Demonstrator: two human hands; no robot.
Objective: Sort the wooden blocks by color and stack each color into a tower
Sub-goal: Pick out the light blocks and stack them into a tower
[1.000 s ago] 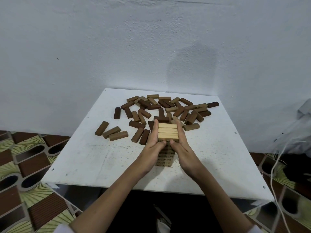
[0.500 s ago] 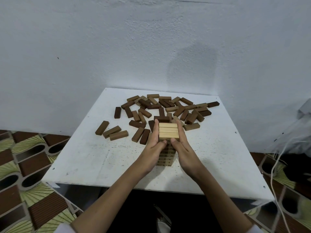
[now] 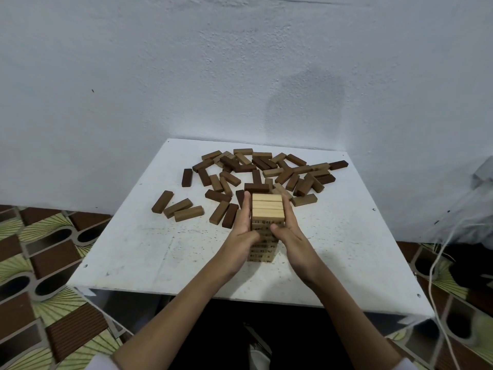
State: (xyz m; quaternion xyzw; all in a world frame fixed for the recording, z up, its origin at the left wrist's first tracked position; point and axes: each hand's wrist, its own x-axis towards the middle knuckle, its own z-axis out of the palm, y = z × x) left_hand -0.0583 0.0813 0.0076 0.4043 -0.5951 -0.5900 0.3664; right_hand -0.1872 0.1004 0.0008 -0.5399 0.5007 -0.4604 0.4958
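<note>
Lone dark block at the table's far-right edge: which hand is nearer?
Right. The right hand presses the light tower's right side, below-left of the dark block; the left hand sits across the tower, farther.

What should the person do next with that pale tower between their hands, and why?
Probably ease both hands off and reach for a brown block. The left hand and right hand press flat against the sides of the light tower, whose top layer looks square. The medium and dark brown blocks lie loose on the white table, unstacked.

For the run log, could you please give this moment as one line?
light tower standing | left hand, right hand flat against sides | brown blocks loose behind
</note>
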